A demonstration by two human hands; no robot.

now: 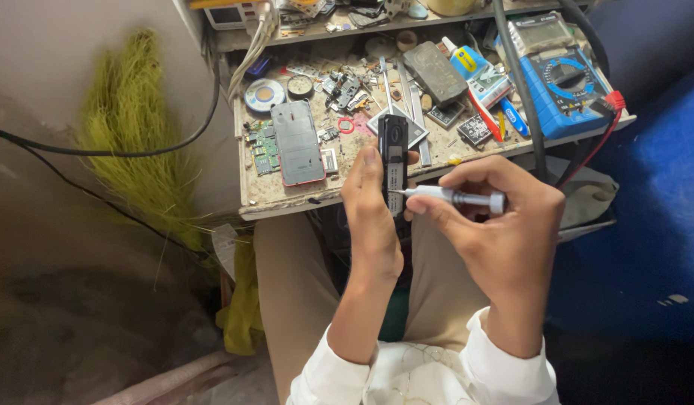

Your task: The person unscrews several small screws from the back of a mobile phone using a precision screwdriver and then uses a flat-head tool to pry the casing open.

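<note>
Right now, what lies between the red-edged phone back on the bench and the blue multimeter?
Head view: loose parts, metal tweezers, a dark grey block between phone back and multimeter.

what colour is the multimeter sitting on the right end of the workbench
Blue body with a black dial: the blocky blue multimeter shows best in the head view, its only view.

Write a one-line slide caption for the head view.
Left hand holds a slim black phone upright while the right hand sets a small screwdriver against it, above a cluttered workbench.

A phone back [297, 142] is laid by the workbench [287, 196] front edge, circuit board [262, 146] just left of it, multimeter [566, 90] parked at the right end.
</note>
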